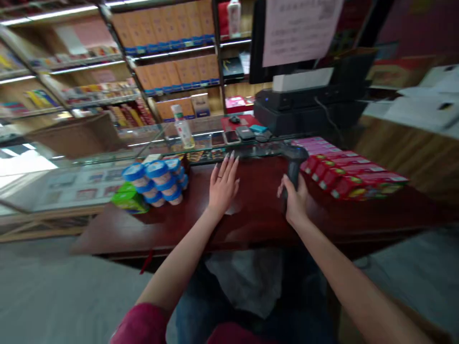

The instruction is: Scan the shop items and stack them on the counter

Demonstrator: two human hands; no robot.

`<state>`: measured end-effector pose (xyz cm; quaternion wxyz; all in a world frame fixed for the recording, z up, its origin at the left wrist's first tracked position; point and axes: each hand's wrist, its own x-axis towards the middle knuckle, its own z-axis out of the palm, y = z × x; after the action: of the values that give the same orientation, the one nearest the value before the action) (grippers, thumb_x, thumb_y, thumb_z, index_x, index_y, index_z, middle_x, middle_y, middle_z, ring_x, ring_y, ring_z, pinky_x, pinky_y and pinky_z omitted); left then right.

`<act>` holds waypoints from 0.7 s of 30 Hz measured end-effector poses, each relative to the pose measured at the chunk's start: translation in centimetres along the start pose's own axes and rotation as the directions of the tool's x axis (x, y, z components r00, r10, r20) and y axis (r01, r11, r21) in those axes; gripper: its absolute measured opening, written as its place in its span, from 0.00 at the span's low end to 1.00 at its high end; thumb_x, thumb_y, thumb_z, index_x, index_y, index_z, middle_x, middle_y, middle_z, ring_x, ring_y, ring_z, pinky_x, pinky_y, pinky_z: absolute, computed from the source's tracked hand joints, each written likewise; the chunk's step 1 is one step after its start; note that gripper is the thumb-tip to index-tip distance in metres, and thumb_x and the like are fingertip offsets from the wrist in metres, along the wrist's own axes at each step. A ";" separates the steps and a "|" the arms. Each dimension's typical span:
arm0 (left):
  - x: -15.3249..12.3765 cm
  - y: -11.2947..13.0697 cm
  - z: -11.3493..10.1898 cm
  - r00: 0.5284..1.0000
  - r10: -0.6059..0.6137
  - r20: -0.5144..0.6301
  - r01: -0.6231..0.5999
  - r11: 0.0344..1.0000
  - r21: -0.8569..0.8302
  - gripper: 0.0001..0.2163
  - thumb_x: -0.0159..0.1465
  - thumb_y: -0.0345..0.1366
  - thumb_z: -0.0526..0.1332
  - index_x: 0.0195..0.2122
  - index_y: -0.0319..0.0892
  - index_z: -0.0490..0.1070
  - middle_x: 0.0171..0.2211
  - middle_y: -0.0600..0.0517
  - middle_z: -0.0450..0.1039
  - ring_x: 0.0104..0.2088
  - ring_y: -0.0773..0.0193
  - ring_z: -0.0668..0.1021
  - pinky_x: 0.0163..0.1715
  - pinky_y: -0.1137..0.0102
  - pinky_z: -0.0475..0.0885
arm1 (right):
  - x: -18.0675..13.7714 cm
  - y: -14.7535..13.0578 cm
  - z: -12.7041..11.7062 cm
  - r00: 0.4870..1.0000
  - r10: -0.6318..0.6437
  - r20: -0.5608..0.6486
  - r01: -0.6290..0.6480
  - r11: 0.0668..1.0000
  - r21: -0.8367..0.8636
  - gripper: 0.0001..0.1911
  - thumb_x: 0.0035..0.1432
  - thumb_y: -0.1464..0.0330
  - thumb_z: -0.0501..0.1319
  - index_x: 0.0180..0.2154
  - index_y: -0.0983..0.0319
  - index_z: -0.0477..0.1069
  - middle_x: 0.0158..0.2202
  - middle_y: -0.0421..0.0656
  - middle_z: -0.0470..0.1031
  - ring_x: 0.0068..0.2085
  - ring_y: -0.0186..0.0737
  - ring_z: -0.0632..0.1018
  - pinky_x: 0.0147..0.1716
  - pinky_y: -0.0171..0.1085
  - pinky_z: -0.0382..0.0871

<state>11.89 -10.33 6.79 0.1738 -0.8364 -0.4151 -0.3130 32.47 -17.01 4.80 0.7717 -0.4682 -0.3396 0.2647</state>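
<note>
The left hand [223,184] lies flat and open on the dark red wooden counter [251,220], palm down, fingers spread a little and pointing toward 12 o'clock. There is a ring on one finger, and the nails are long. It holds nothing.

The right hand [296,200] is closed around the grip of a dark handheld barcode scanner [294,161]. The scanner stands on the counter at about 3 o'clock from the left hand, near it but apart. Its head rises out of the fist toward 12 o'clock.

At 9 o'clock from the left hand stands a stack of small blue-lidded tubs [158,179], with a green pack [129,198] touching its lower left side. At 2 o'clock from the right hand, rows of red and pink boxes [344,174] lie side by side, just beside the scanner.

Beyond the wooden top runs a glass showcase [89,177]. On it, at 11 o'clock from the left hand, a clear pump bottle [182,126] stands upright, and at 12 o'clock a phone [231,137] lies flat. A black till unit [304,110] sits at 12 o'clock from the right hand, with a printed sheet [299,28] hanging above it. The shelves of boxed goods [172,71] behind are blurred.
</note>
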 end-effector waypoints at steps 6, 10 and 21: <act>-4.1 -10.2 -10.5 0.945 -0.300 -0.127 0.323 0.916 0.239 0.32 0.71 0.39 0.56 0.75 0.46 0.48 0.75 0.47 0.48 0.76 0.55 0.50 0.75 0.54 0.41 | -3.3 1.4 9.4 0.767 0.374 0.521 -0.483 0.871 0.086 0.19 0.44 0.60 0.76 0.35 0.58 0.72 0.31 0.37 0.75 0.30 0.33 0.74 0.29 0.33 0.69; -5.2 -14.8 -13.8 0.933 -0.357 -0.053 0.360 0.906 0.223 0.28 0.70 0.39 0.61 0.71 0.50 0.59 0.72 0.47 0.59 0.75 0.51 0.55 0.74 0.47 0.44 | -5.1 1.7 11.4 0.574 0.399 0.715 -0.563 0.827 -0.010 0.17 0.44 0.66 0.75 0.36 0.59 0.72 0.29 0.36 0.74 0.30 0.34 0.76 0.30 0.33 0.68; -4.6 -14.8 -11.6 0.946 -0.245 -0.212 0.180 0.942 -0.284 0.16 0.70 0.34 0.61 0.58 0.47 0.75 0.60 0.49 0.76 0.64 0.54 0.74 0.68 0.53 0.64 | -4.1 -0.8 6.6 0.459 0.394 0.796 -0.542 0.834 -0.100 0.24 0.56 0.61 0.71 0.52 0.59 0.70 0.28 0.35 0.69 0.24 0.35 0.73 0.23 0.36 0.65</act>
<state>-6.45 -10.60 12.79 0.0770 -0.7569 -0.4342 -0.4823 24.92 -16.74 6.62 0.4727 -0.3099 -0.4778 0.6724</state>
